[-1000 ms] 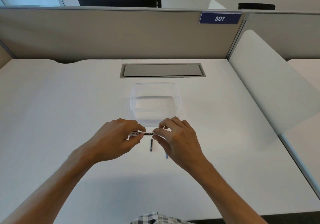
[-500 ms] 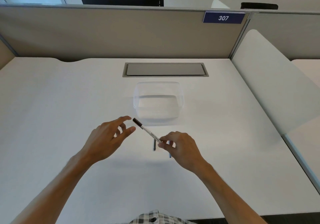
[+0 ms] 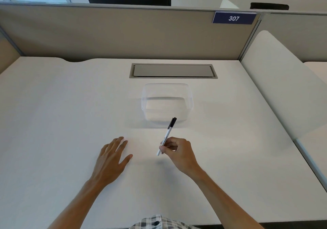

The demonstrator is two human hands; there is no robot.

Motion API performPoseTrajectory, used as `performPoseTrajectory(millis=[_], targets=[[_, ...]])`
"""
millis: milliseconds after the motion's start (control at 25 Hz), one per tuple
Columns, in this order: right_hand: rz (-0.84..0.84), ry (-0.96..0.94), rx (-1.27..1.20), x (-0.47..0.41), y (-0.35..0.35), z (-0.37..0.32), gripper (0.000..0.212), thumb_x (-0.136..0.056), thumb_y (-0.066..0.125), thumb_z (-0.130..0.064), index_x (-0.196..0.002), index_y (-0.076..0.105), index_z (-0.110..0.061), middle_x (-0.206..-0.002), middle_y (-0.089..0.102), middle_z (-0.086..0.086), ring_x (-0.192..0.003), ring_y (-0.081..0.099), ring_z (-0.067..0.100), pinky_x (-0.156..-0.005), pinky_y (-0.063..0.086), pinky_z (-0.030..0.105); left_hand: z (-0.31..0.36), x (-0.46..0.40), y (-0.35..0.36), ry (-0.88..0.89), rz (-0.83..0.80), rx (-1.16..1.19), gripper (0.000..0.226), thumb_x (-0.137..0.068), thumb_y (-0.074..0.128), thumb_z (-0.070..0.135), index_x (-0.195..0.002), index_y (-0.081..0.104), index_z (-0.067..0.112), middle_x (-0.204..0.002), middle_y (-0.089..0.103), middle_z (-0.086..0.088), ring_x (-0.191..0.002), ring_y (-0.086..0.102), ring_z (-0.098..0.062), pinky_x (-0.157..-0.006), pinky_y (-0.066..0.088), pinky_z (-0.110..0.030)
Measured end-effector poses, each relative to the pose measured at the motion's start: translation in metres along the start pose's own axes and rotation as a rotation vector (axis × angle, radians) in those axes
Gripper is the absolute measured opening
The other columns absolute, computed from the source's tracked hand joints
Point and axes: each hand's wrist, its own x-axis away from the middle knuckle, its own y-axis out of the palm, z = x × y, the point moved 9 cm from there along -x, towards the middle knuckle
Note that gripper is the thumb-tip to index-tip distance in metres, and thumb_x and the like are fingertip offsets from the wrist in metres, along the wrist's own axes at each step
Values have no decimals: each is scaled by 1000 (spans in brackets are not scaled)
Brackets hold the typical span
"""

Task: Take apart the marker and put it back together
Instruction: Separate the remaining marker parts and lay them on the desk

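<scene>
The marker point(image 3: 167, 135) is a thin white pen with a black cap at its far end. My right hand point(image 3: 178, 153) grips its lower barrel, so it tilts up and away toward the clear container. Its capped tip hangs just in front of that container's near wall. My left hand point(image 3: 110, 159) lies flat on the white desk to the left, fingers spread, holding nothing. The small dark parts that lay on the desk earlier are not visible.
A clear plastic container point(image 3: 145, 103) stands at mid-desk. Behind it a grey cable flap point(image 3: 173, 70) sits flush in the white desk point(image 3: 53, 113). Beige partitions close off the back, and a white side panel point(image 3: 283, 87) rises on the right.
Both hands held the marker level a second ago. My left hand let go and moved left and down onto the desk. My right hand swung the capped end up toward the container.
</scene>
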Motion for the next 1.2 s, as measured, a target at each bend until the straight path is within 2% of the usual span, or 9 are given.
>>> performPoseTrajectory(millis=[200, 360, 560, 680, 800, 880, 1000, 1120, 1200], targets=[[-2, -45, 52, 1, 14, 3, 5, -88, 72, -13, -91, 75, -10, -80, 76, -10, -83, 72, -2, -81, 54, 16, -13, 8, 15, -23, 28, 35, 76, -92, 11, 64, -145, 39, 16, -154, 34, -6, -141, 32, -26, -114, 24, -45], [-47, -99, 77, 4, 31, 2, 5, -92, 67, -14, -91, 71, -12, -88, 77, -2, -87, 72, 4, -78, 55, 18, -16, 8, 19, -23, 55, 43, 69, -93, 17, 60, -146, 36, 19, -155, 30, -3, -143, 27, -22, -115, 21, -43], [-18, -117, 117, 5, 42, 2, 9, -91, 68, -17, -98, 74, -14, -95, 76, -7, -90, 71, 5, -76, 56, 21, -20, 8, 25, -24, 61, 48, 66, -93, 22, 57, -147, 32, 21, -157, 26, 0, -145, 22, -19, -117, 18, -42], [18, -126, 296, 6, 45, 3, 12, -91, 68, -27, -100, 74, -24, -93, 78, -10, -86, 70, 6, -74, 52, 25, -20, 7, 25, -21, 68, 45, 64, -93, 24, 55, -147, 33, 21, -157, 27, 0, -145, 23, -19, -117, 19, -42], [52, -149, 431, 8, 45, 1, 15, -91, 66, -33, -103, 74, -29, -93, 77, -12, -84, 67, 7, -63, 39, 18, -20, 8, 25, -19, 78, 46, 64, -93, 25, 55, -147, 33, 21, -157, 28, 0, -144, 23, -18, -117, 20, -42], [57, -163, 473, 7, 45, -1, 16, -92, 65, -35, -104, 73, -29, -95, 77, -12, -85, 67, 7, -62, 34, 20, -20, 8, 25, -19, 85, 46, 64, -93, 24, 55, -147, 33, 22, -157, 27, 0, -144, 23, -18, -117, 19, -42], [76, -170, 477, 6, 40, -9, 15, -92, 64, -36, -101, 74, -30, -94, 77, -13, -85, 66, 3, -65, 38, 23, -21, 8, 26, -14, 91, 44, 64, -93, 24, 56, -147, 33, 22, -157, 28, 1, -144, 23, -18, -117, 19, -42], [122, -190, 451, 7, 33, -17, 11, -91, 66, -37, -95, 73, -30, -90, 76, -13, -70, 55, -10, -64, 41, 22, -21, 7, 27, -14, 96, 47, 64, -93, 23, 56, -147, 32, 22, -157, 27, 0, -145, 23, -18, -117, 19, -42], [160, -226, 431, 10, 31, -23, 10, -90, 67, -36, -93, 74, -29, -87, 76, -13, -70, 53, -9, -62, 42, 23, -22, 7, 28, -15, 100, 47, 64, -93, 23, 56, -147, 32, 23, -157, 27, 1, -145, 22, -18, -117, 18, -42]])
